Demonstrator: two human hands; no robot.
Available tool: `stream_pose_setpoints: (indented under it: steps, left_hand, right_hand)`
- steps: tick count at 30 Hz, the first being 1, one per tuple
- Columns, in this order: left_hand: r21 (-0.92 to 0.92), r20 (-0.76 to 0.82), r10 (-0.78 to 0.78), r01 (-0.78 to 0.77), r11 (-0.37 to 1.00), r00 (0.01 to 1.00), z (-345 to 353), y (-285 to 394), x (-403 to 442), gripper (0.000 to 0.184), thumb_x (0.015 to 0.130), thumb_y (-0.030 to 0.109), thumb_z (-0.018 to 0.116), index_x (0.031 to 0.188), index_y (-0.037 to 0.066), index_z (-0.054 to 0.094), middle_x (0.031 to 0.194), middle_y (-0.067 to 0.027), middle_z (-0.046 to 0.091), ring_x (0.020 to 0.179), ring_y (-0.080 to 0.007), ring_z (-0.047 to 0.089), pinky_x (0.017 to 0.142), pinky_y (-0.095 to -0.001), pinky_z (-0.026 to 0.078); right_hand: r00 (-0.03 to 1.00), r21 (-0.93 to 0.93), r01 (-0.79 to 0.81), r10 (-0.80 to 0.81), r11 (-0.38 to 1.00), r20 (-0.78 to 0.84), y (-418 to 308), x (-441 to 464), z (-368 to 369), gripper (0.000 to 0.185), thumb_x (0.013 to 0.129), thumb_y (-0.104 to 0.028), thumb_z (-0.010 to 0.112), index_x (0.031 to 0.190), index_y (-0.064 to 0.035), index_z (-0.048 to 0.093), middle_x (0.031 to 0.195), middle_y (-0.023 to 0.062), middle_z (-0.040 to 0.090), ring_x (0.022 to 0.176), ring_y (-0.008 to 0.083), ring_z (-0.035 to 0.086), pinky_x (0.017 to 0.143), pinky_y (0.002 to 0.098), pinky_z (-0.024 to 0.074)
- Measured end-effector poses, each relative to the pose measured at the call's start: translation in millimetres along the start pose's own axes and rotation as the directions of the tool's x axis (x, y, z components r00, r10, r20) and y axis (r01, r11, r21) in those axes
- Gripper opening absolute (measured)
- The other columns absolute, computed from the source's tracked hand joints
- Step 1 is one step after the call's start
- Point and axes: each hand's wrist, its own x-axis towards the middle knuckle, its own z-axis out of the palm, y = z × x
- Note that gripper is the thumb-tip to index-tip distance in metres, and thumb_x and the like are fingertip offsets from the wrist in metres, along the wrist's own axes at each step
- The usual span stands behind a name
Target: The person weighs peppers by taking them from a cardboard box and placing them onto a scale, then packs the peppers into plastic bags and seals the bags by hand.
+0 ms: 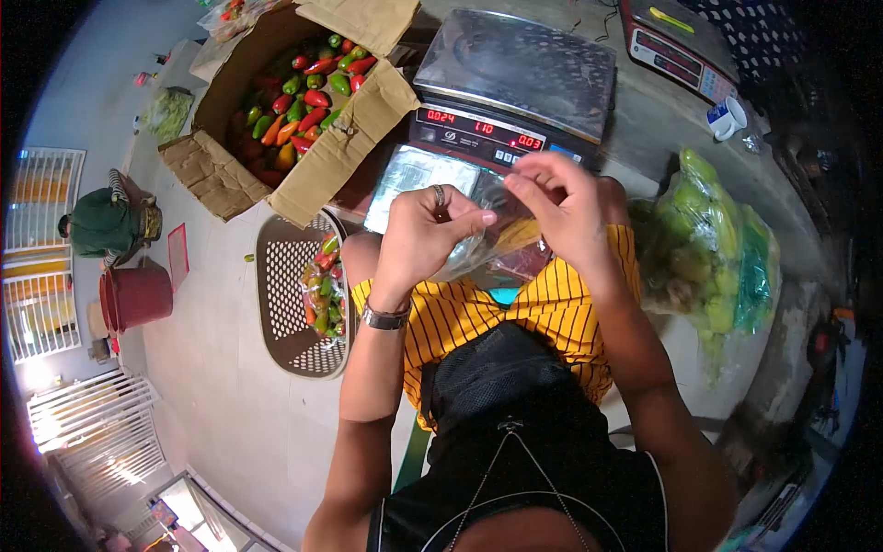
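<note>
My left hand (428, 230), with a ring and a wristwatch, pinches one side of a clear plastic bag (474, 250) above my lap. On the other side, my right hand (563, 204) has its thumb and fingers closed together at the bag's upper edge. The bag is see-through, and I cannot make out anything inside it. Just beyond my hands stands a digital scale (515, 83) with lit red numbers. A stack of clear plastic bags (418, 179) lies beside my left hand.
An open cardboard box (317, 175) of red and green peppers (313, 98) stands at upper left. Below it, a plastic basket (276, 304) holds bagged peppers (324, 299). Bagged green vegetables (699, 239) lie at right, near a white mug (727, 118). Another person (103, 221) is at far left.
</note>
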Motion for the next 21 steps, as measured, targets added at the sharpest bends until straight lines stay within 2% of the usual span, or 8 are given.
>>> stream_pose_setpoints:
  steps: [1,2,5,9,10,12,14,21]
  left_hand:
    - [-0.102,-0.045,-0.018,0.014,0.995,0.999,5.7,-4.3,-0.9,0.024,0.084,0.015,0.087,0.081,0.000,0.069,0.072,-0.0013,0.069,0.062,-0.0042,0.057,0.057,-0.0236,0.048]
    - [-0.203,-0.090,-0.040,0.021,0.979,0.995,11.1,-8.5,-2.1,0.024,0.083,0.015,0.087,0.081,0.000,0.068,0.072,-0.0008,0.069,0.062,-0.0041,0.056,0.056,-0.0233,0.048]
    - [-0.139,-0.205,-0.051,0.022,0.990,0.978,27.2,-21.9,-11.1,0.026,0.081,0.014,0.088,0.080,0.000,0.067,0.074,-0.0008,0.070,0.063,-0.0041,0.057,0.056,-0.0229,0.048]
    - [-0.149,-0.071,-0.104,0.093,0.984,0.992,37.6,-25.1,-22.1,0.027,0.078,0.012,0.090,0.079,0.001,0.065,0.073,-0.0017,0.069,0.064,-0.0054,0.059,0.058,-0.0243,0.050]
    - [-0.188,-0.024,-0.001,-0.003,0.982,1.000,36.6,-39.3,-21.0,0.026,0.079,0.009,0.089,0.078,0.003,0.064,0.072,-0.0005,0.067,0.063,-0.0058,0.059,0.059,-0.0242,0.050]
    - [-0.470,0.127,-0.091,0.141,0.871,0.988,28.7,-46.2,-26.1,0.024,0.081,0.006,0.087,0.078,0.004,0.063,0.073,0.0003,0.066,0.064,-0.0061,0.059,0.059,-0.0236,0.049]
    - [-0.613,0.257,-0.118,0.256,0.747,0.959,19.3,-55.7,-28.1,0.024,0.086,-0.002,0.079,0.076,0.007,0.060,0.075,0.0011,0.064,0.069,-0.0071,0.060,0.062,-0.0222,0.047]
    - [-0.585,-0.001,-0.111,0.090,0.806,0.994,3.7,-87.0,-33.8,0.023,0.092,-0.008,0.065,0.081,0.007,0.051,0.086,-0.0017,0.064,0.078,-0.0101,0.062,0.072,-0.0247,0.050]
  right_hand:
    - [0.984,-0.048,0.088,-0.094,0.995,-0.154,3.4,-0.9,5.7,0.019,0.089,-0.016,0.080,0.098,-0.0012,0.072,0.079,0.0075,0.070,0.071,0.0121,0.066,0.068,0.0285,0.0532]
    - [0.981,-0.063,0.030,-0.042,0.998,-0.189,3.4,-5.4,5.7,0.022,0.089,-0.017,0.081,0.098,-0.0012,0.070,0.079,0.0054,0.069,0.075,0.0104,0.064,0.069,0.0274,0.0519]
    - [0.925,0.318,-0.371,0.317,0.872,0.210,9.8,-27.2,13.0,0.021,0.091,-0.018,0.080,0.096,0.0003,0.071,0.082,0.0045,0.071,0.076,0.0086,0.063,0.068,0.0265,0.0507]
    - [0.740,0.409,-0.662,0.458,0.628,0.493,26.5,-43.4,25.1,0.021,0.094,-0.018,0.077,0.096,0.0020,0.073,0.083,0.0007,0.071,0.069,0.0049,0.060,0.061,0.0216,0.0468]
    - [0.712,0.387,-0.688,0.467,0.614,0.524,27.5,-46.3,22.4,0.021,0.094,-0.018,0.077,0.096,0.0020,0.073,0.083,0.0006,0.070,0.068,0.0045,0.060,0.060,0.0213,0.0460]
    - [0.657,0.345,-0.733,0.477,0.587,0.584,24.9,-48.2,16.7,0.021,0.095,-0.019,0.076,0.095,0.0020,0.073,0.082,0.0004,0.070,0.066,0.0037,0.058,0.058,0.0206,0.0444]
    - [0.707,0.298,-0.671,0.466,0.679,0.531,29.0,-50.9,13.0,0.022,0.095,-0.019,0.076,0.094,0.0016,0.072,0.080,0.0004,0.068,0.064,0.0036,0.057,0.056,0.0205,0.0440]
    - [0.806,0.187,-0.518,0.403,0.835,0.433,57.4,-60.4,-5.9,0.022,0.092,-0.020,0.080,0.091,-0.0015,0.067,0.077,-0.0007,0.065,0.062,0.0057,0.056,0.059,0.0218,0.0467]
